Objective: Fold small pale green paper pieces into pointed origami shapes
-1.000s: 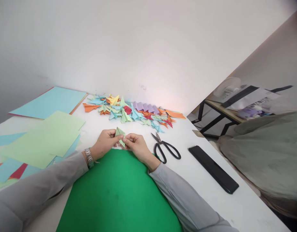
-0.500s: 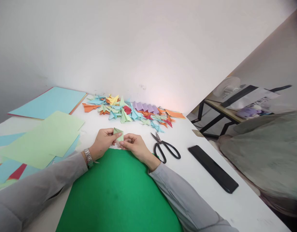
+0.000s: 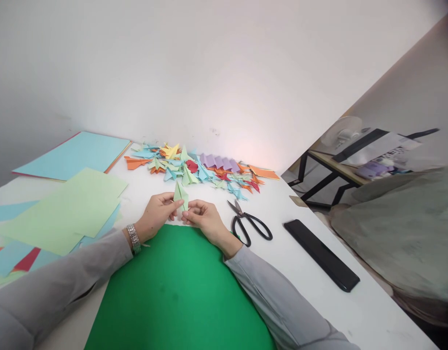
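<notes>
A small piece of folded light green paper [image 3: 180, 194] is held upright between my two hands, its pointed tip facing up and a crease running down its middle. My left hand [image 3: 157, 214], with a metal watch at the wrist, pinches its left side, the thumb lying across the front. On the lower right edge, my right hand [image 3: 205, 218] grips the same paper between thumb and fingers. Beneath the wrists spreads a large green sheet [image 3: 180, 291]. Behind the hands lies a pile of small folded paper shapes [image 3: 187, 167] in many colours.
Black-handled scissors [image 3: 248, 221] lie right of my right hand, beside a long black case-like object [image 3: 321, 255]. Loose light green sheets [image 3: 74, 204] overlap blue ones on the left. A stack topped with blue paper [image 3: 74, 154] sits against the wall.
The folded light green paper has gone from a squarish shape to a taller one with a pointed top. Both hands stay in nearly the same place.
</notes>
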